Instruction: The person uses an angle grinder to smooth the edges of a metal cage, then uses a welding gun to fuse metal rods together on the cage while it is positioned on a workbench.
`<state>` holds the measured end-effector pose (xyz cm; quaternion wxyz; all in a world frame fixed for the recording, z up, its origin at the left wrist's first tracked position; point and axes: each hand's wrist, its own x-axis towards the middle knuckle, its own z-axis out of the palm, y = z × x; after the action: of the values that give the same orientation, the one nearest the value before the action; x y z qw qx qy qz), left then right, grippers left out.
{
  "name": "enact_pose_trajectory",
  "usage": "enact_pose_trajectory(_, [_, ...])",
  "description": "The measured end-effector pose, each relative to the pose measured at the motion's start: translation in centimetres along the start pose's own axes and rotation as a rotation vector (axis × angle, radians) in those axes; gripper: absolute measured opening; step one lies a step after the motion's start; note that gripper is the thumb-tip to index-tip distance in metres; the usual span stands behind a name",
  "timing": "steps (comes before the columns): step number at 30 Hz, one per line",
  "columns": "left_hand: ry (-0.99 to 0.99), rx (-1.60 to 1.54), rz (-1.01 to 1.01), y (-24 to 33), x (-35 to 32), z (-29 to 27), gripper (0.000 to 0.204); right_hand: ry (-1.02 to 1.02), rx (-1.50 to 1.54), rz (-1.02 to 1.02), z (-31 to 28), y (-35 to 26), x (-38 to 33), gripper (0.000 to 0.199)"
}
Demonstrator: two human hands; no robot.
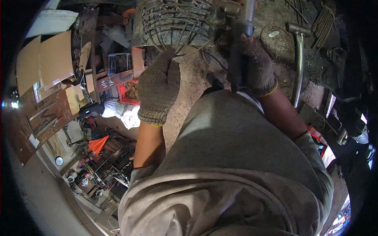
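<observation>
A person in a grey shirt worked over a rusty wire cage (173,21) at the top centre of the head view, both hands in knitted work gloves. The left hand (158,88), just left of centre, was closed narrowly around the loose ends of the cage's wires, pinching them where they fanned out below the frame. The right hand (256,67), right of centre and higher, was wrapped tight around the dark handle of a metal tool (236,27) whose head sat against the cage's right edge; what kind of tool it was could not be made out.

The cage rested on a stained, dusty surface (189,78) in the upper middle of the frame. A bent metal pipe (299,59) lay to the upper right, apart from the right hand, near a bundle of thin rods (325,19) at the top right edge. Cardboard sheets (43,59) and scattered scrap filled the left side, with an orange cloth (97,143) lower left.

The risks looked plain: the wire ends sat right at the left glove, and a slip of the tool off the thin, springy wires could drive it toward that hand or let a strand whip free. The cage, unclamped as far as could be seen, could also shift under pressure.
</observation>
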<state>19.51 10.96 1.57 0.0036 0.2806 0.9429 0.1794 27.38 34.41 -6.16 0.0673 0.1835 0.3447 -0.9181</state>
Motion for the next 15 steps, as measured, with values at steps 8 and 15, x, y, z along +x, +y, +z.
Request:
enact_pose_trajectory(8, [0.031,0.034,0.024,-0.3,-0.2,0.4,0.029,0.091,-0.332,-0.092,1.7,0.0,-0.5,0.043])
enact_pose_trajectory(15, [0.028,0.061,0.042,0.1,0.1,-0.1,0.028,0.11,-0.363,-0.206,3.0,-1.4,1.4,0.037])
